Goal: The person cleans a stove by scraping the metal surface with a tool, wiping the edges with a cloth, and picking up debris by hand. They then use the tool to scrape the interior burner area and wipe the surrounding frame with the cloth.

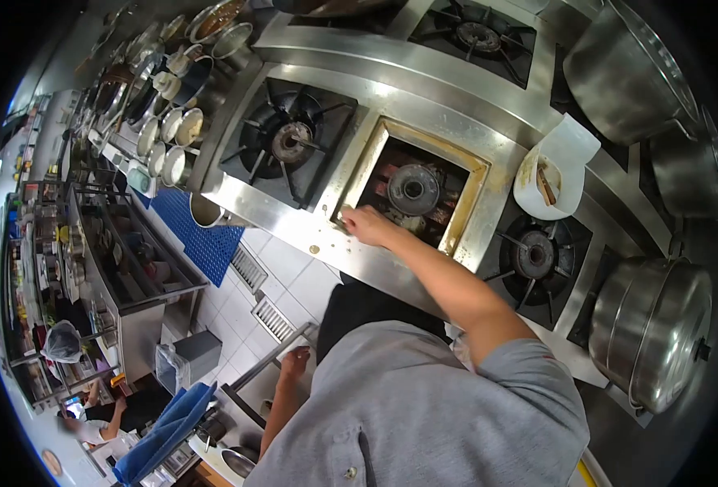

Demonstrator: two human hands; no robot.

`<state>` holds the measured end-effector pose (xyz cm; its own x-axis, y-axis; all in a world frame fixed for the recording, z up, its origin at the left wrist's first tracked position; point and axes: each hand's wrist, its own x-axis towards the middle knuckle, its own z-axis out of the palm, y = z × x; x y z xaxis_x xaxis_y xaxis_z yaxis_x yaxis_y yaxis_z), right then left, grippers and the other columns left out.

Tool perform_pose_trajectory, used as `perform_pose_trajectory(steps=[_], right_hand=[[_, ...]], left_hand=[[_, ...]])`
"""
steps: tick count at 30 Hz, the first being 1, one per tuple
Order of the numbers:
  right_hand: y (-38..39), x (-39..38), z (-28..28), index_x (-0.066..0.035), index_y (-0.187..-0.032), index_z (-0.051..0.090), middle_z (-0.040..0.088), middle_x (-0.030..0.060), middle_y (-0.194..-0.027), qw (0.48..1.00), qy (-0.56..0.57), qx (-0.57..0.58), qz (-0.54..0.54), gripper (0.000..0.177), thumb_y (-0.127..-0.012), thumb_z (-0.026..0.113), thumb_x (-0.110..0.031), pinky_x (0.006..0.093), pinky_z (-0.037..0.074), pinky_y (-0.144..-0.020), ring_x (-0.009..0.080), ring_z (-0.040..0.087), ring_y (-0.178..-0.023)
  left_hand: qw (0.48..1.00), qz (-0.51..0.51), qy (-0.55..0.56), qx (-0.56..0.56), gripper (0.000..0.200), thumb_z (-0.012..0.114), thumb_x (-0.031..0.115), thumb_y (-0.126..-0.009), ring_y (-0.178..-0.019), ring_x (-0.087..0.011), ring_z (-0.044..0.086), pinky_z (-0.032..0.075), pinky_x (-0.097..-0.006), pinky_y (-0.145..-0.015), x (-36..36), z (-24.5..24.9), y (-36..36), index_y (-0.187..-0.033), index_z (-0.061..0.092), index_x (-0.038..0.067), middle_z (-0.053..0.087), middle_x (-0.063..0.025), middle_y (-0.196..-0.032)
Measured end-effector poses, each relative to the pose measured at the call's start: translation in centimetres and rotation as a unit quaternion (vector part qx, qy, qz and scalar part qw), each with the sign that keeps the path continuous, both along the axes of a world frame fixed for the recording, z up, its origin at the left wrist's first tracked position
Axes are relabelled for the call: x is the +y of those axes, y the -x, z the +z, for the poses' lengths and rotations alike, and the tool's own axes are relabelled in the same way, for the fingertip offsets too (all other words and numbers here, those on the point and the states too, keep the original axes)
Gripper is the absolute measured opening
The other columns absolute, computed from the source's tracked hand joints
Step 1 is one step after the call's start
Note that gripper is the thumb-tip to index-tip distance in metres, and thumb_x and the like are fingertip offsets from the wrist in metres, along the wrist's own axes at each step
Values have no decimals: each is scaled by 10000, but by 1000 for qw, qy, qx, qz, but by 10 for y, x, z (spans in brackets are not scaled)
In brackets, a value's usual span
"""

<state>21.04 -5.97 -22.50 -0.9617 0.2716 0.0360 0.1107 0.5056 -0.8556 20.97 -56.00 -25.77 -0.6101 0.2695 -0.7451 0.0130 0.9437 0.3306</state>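
My right hand (365, 225) is at the left front corner of the square burner opening (462, 226), its fingers pinched together at the greasy rim. Whatever they hold, if anything, is too small to tell. Inside the uncovered opening a round burner (413, 190) sits among reddish blocks and dark grime. Brown spots of residue (314, 249) dot the steel front ledge close to that hand. My left hand (296, 361) hangs low by my side, near a metal rail (266, 369), fingers curled with nothing visible in them.
Gas burners (291, 141) with black grates flank the opening. A white plastic container (555, 174) stands on the right, beside large steel pots (651, 333). Pans and bowls (172, 126) crowd the left. Behind are a blue mat (192, 231), a bin (196, 357) and another person (95, 426).
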Motion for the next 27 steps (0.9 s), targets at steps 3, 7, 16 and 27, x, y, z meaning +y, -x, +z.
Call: perform_pose_trajectory(steps=[3, 7, 16, 27], right_hand=[[-35, 26, 22, -47, -892, 600, 662, 161, -744, 993, 52, -102, 27, 100, -818, 632, -106, 413, 508, -667, 322, 666, -721], [-33, 28, 39, -48, -909, 649, 687, 138, -768, 982, 115, -116, -93, 139, -809, 687, -137, 366, 527, -696, 255, 686, -718], [20, -10, 0, -62, -787, 719, 605, 139, -818, 995, -88, 37, -9, 53, -749, 683, -53, 412, 485, -773, 310, 599, -860], [31, 5, -1, -60, -872, 728, 600, 104, -878, 990, -114, 46, 69, 115, -763, 691, -51, 392, 475, -795, 307, 576, -872]], left_hand=[[1000, 20, 8, -10, 309, 633, 258, -859, -1038, -285, 661, 502, -360, -900, 5, -5, 14, -1143, 691, 151, 699, -141, -1087], [995, 30, -66, 71, 310, 641, 224, -844, -1007, -274, 673, 510, -350, -864, 6, 8, 33, -1125, 692, 103, 711, -136, -1042], [991, 128, -48, 1, 329, 628, 206, -839, -983, -268, 682, 510, -348, -853, -27, 0, -1, -1146, 679, 99, 712, -145, -1037], [988, 143, -58, -24, 288, 546, 160, -886, -947, -254, 686, 505, -330, -827, -91, -54, -62, -1133, 678, 94, 709, -146, -978]])
